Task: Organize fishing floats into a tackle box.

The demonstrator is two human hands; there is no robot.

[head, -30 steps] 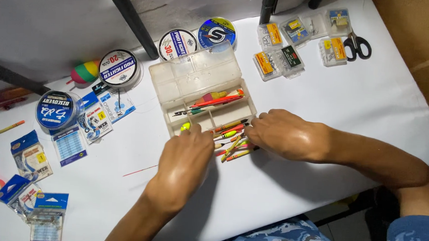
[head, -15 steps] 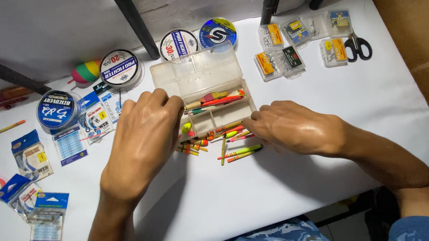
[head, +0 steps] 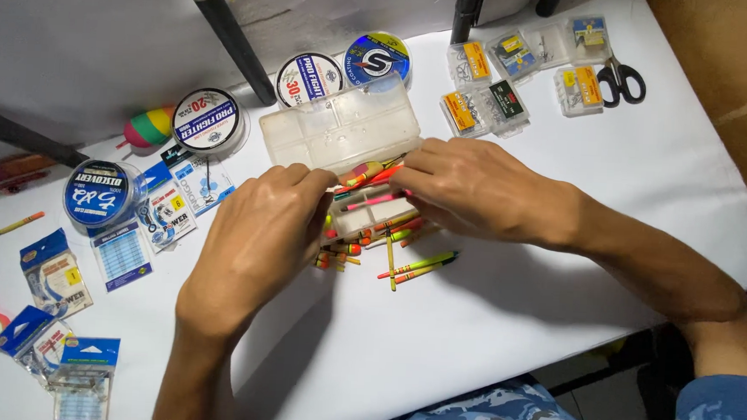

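Pinching slim floats over clear box: left hand and right hand both closed (floats lying left-right, between fingertips).

Both forearms reach forward, left hand and right hand palm-down, fingertips nearly meeting.

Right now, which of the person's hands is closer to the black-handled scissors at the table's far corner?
Right. The right hand lies at the clear tackle box, below-left of the black-handled scissors; the left hand sits farther left, beyond the box.
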